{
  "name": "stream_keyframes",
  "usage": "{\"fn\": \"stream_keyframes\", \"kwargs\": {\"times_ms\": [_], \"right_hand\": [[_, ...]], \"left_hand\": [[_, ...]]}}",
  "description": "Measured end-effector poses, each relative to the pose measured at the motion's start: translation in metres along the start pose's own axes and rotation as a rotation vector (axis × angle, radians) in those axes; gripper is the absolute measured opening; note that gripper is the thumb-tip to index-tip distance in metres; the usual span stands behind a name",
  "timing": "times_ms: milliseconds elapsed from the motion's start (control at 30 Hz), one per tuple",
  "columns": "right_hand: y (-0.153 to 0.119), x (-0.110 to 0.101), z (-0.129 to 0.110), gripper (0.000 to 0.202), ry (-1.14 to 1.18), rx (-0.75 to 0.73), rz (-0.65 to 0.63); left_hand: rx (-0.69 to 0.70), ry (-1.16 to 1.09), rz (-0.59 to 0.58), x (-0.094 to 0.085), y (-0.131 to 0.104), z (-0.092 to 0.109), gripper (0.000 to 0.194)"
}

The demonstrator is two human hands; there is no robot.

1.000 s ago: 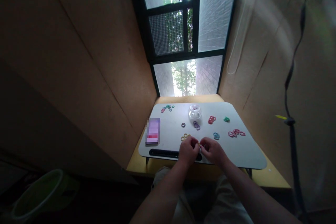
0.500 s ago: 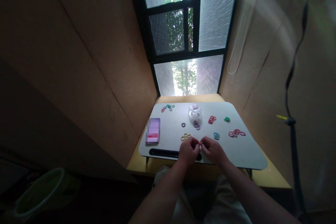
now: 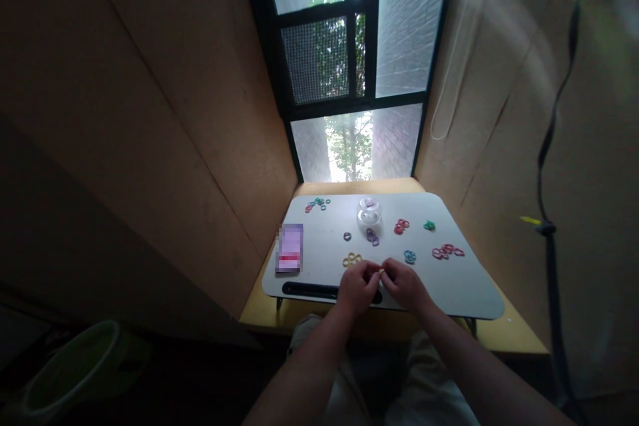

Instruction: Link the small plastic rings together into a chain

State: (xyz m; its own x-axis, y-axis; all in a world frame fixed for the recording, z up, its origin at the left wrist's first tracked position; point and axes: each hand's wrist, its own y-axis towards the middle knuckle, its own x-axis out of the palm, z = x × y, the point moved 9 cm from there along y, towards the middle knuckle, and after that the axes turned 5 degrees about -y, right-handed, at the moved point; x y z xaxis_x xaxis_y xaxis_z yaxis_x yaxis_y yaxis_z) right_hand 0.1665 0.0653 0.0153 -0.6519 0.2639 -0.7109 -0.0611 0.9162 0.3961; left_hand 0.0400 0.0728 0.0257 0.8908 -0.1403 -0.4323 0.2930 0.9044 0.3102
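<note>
My left hand [image 3: 358,285] and my right hand [image 3: 403,285] meet at the front edge of the white lap table, fingertips pinched together. Between them shows a bit of a small yellow band [image 3: 382,271], mostly covered by the fingers. Just beyond my left hand lie several yellow ring-shaped bands [image 3: 352,258], like small hair ties. A cluster of blue bands [image 3: 410,257] sits past my right hand. Purple bands [image 3: 372,237] and a dark band [image 3: 347,236] rest farther back, in front of a clear round container [image 3: 369,213].
The lap table [image 3: 319,239] also bears red bands [image 3: 401,226], green bands [image 3: 429,225], dark pink bands [image 3: 447,251] and a mixed group [image 3: 316,204]. A phone-like purple rectangle [image 3: 290,247] lies at left. A black slot [image 3: 309,290] runs along the front. A dark strap [image 3: 552,279] hangs at right.
The view has shifted very slightly. Both hands stay together at the same place, fingers moving a little around the small yellow band.
</note>
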Motion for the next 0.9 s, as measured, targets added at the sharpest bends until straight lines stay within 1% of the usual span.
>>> {"fn": "stream_keyframes", "kwargs": {"times_ms": [133,267,467,667,800,900], "right_hand": [[0.001,-0.001,0.000,0.015,-0.021,-0.001,0.024],[0.001,0.000,0.003,0.017,0.005,0.018,0.020],[0.001,0.000,0.005,0.018,0.026,0.033,0.017],[0.001,-0.002,0.003,0.018,0.022,0.022,0.015],[0.001,-0.005,-0.001,0.015,0.051,0.005,0.015],[-0.001,-0.007,-0.006,0.007,0.086,-0.022,0.008]], "left_hand": [[0.014,-0.039,-0.036,0.002,0.001,-0.001,0.019],[0.019,-0.065,-0.052,0.003,0.003,-0.005,0.019],[0.002,-0.060,-0.017,0.002,0.005,-0.010,0.017],[-0.011,-0.070,-0.014,0.003,0.005,-0.013,0.018],[-0.017,-0.059,-0.013,0.003,0.004,-0.013,0.018],[-0.030,-0.062,-0.011,0.004,0.004,-0.015,0.016]]}}
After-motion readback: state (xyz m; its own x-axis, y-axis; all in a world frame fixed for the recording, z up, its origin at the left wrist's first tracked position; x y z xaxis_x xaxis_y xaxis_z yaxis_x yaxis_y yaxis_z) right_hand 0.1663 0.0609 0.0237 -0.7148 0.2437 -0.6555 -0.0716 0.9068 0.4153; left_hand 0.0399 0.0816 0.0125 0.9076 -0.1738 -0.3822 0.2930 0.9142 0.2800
